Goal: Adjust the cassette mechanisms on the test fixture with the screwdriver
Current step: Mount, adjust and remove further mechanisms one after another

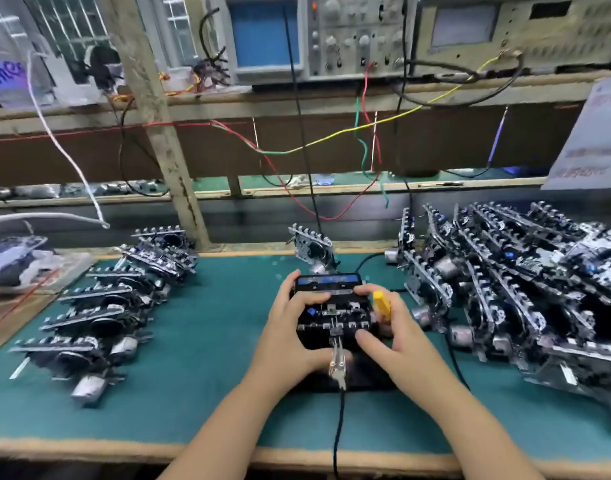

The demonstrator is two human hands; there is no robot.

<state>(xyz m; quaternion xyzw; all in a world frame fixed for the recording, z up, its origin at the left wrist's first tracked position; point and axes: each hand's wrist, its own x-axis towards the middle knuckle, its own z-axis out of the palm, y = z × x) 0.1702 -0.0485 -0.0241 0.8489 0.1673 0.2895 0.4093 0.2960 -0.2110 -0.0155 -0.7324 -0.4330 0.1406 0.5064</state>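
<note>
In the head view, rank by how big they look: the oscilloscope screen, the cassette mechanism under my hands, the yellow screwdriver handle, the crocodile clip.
1. Blue oscilloscope screen, though it sits farthest away.
2. Cassette mechanism, partly covered by both hands, so close to the screen; unsure.
3. Crocodile clip.
4. Yellow screwdriver handle, similar to the clip.

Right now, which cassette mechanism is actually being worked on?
The cassette mechanism at centre on the green mat, gripped between the left hand and right hand; the others lie untouched in piles either side.

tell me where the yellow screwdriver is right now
In the head view, the yellow screwdriver is held in the right hand, at the right edge of the cassette mechanism on the green mat.
</note>
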